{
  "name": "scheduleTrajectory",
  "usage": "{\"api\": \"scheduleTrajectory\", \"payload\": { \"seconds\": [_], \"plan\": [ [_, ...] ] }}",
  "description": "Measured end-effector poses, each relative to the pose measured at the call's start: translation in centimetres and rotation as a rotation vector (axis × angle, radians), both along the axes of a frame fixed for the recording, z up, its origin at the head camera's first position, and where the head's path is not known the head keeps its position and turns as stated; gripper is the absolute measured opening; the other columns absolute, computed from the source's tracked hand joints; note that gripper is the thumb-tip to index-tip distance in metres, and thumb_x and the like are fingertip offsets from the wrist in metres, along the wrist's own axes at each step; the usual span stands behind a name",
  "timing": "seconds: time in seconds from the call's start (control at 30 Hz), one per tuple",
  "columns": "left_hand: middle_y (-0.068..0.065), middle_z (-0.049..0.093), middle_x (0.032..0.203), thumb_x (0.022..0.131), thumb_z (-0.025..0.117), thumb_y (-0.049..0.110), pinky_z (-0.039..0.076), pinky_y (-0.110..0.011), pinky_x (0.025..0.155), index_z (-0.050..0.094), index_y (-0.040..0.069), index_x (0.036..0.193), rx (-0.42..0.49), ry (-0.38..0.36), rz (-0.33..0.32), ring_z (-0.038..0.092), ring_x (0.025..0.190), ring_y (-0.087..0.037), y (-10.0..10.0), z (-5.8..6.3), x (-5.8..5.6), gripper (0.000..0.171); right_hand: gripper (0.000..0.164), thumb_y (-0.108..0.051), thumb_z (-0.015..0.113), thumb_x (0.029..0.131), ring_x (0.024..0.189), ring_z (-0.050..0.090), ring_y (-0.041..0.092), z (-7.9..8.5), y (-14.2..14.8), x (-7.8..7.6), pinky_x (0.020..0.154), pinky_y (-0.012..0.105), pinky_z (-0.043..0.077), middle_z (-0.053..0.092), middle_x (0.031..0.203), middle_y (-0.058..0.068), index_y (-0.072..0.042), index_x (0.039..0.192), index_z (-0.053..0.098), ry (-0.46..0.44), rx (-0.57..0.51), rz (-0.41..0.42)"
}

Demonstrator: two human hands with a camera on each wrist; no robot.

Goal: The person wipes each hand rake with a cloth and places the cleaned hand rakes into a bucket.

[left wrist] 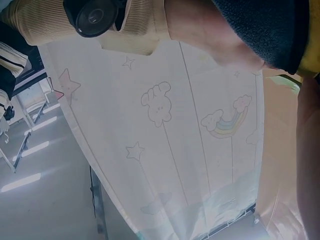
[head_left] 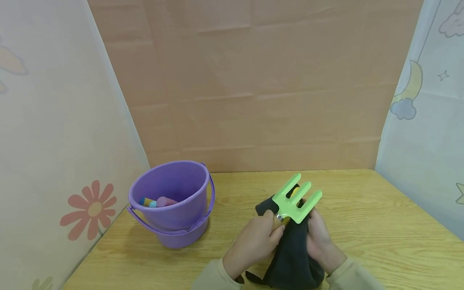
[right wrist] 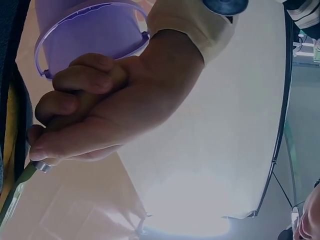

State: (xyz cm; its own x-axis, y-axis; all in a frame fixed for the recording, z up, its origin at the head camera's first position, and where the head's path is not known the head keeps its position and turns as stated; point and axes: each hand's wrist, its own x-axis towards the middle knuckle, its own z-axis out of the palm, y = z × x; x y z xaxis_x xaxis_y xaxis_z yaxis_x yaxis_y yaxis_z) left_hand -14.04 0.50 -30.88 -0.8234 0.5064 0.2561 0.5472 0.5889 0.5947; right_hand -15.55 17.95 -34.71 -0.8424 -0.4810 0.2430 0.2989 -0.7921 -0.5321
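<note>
My left hand [head_left: 253, 238] grips the wooden handle of a small light-green garden hand fork [head_left: 293, 206]. Its three tines point up and to the right. Beneath the fork, a dark cloth bag [head_left: 293, 257] with yellow [right wrist: 10, 135] on its inner side hangs in my right hand [head_left: 319, 239], whose fingertips are hidden. The fork lies across the upper end of the bag, and I cannot tell whether they touch. In the right wrist view, the left hand's fingers [right wrist: 82, 80] curl round the handle. The left wrist view has the right hand [left wrist: 215, 37] against the dark fabric.
A purple bucket [head_left: 192, 217] with its handle lowered stands on the wood-grain table [head_left: 362, 217] at the left. Inside it lie a pink piece [head_left: 166, 201] and a blue-and-yellow piece [head_left: 146, 201]. Brown paper [head_left: 253, 88] lines the back; printed sheets flank both sides.
</note>
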Motion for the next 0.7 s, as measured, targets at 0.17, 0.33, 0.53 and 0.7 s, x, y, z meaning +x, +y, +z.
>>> {"api": "scheduleTrajectory", "payload": {
  "seconds": [0.17,0.33,0.53,0.7],
  "plan": [
    [0.004,0.033,0.056,0.092,0.055,0.02,0.028,-0.02,0.039,0.044,0.006,0.077,-0.009,-0.028,0.03,0.034,0.043,-0.007,0.21,-0.12,-0.32,0.024,0.055,-0.041,0.008,0.1,0.112,0.051,0.011,0.06,-0.27,0.33,0.096,0.027,0.037,0.056,0.12,0.001,-0.01,0.117,0.05,-0.055,0.037,-0.036],
    [0.006,0.03,0.055,0.092,0.054,0.018,0.025,-0.02,0.039,0.042,0.007,0.076,-0.007,-0.032,0.022,0.031,0.042,-0.007,0.23,-0.5,-0.51,0.022,0.072,-0.041,-0.003,0.098,0.116,0.05,0.021,0.03,-0.29,0.44,0.099,0.035,0.036,0.054,0.124,0.01,-0.005,0.119,0.055,-0.022,-0.113,0.116],
    [0.006,0.03,0.056,0.093,0.053,0.017,0.026,-0.02,0.04,0.041,0.008,0.075,-0.033,-0.047,0.007,0.032,0.043,-0.007,0.26,-0.59,-0.58,0.023,0.046,-0.037,0.009,0.1,0.129,0.033,0.01,0.29,-0.94,0.76,0.105,0.028,0.026,0.034,0.142,-0.001,-0.022,0.142,0.022,-0.144,0.186,-0.257],
    [0.004,0.034,0.056,0.093,0.054,0.022,0.03,-0.021,0.041,0.045,0.008,0.076,-0.073,-0.076,0.017,0.037,0.044,-0.009,0.34,-0.47,-0.47,0.024,0.055,-0.044,0.006,0.098,0.137,-0.004,0.009,0.65,-1.0,0.76,0.11,0.028,0.005,-0.011,0.152,-0.006,-0.022,0.145,-0.012,-0.181,0.215,-0.351]
  ]
}}
